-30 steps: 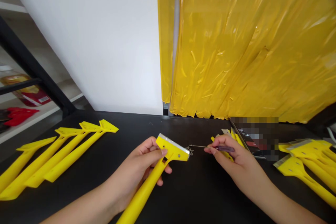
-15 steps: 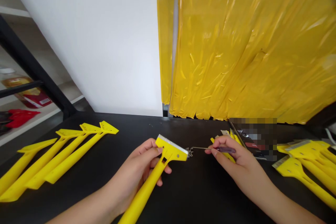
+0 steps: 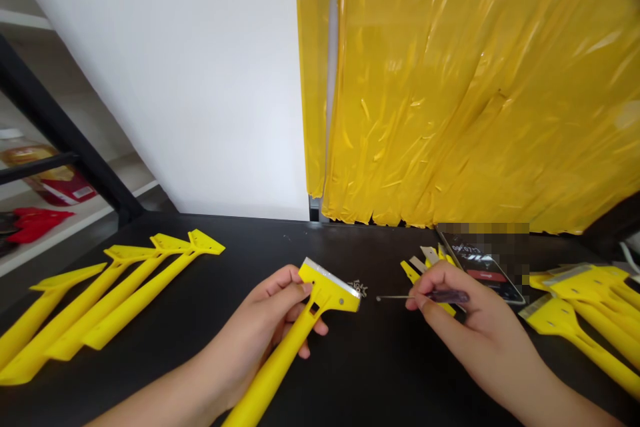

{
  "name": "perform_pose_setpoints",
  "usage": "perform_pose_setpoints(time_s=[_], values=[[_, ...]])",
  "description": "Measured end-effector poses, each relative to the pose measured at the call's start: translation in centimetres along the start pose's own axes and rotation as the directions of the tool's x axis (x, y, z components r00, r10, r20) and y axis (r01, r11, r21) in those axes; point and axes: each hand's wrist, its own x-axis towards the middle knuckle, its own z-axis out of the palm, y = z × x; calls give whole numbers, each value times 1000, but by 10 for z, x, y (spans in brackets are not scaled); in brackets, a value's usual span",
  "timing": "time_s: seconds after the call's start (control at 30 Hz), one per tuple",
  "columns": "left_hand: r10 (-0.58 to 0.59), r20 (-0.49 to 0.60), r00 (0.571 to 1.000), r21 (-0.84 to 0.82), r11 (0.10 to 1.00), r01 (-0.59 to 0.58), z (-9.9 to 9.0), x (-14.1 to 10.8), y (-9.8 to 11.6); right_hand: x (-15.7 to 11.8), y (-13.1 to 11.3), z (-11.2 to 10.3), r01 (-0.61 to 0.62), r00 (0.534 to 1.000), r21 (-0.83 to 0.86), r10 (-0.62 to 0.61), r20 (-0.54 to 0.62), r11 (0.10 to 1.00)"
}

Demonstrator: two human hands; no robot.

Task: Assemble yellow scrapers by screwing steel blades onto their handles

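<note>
right hand point(image 3: 465, 323) pulls its gripped screwdriver point(image 3: 453, 296) off the screws point(image 3: 363, 291), seemingly loaded for the scraper point(image 3: 296, 335) left hand point(image 3: 273, 310) grasps

Blk tabletop point(image 3: 360, 373), white panel point(image 3: 200, 80) behind, yel. plastic sheeting point(image 3: 450, 80) on R, shelves point(image 3: 85, 217) on L.
</note>
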Motion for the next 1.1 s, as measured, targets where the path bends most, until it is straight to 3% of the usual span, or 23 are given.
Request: perform_pose_setpoints(time_s=[1.1], values=[[-9, 46, 999, 45, 999, 7, -2, -1, -2, -1, -5, 1, 30, 1000, -101, -28, 12, 994]])
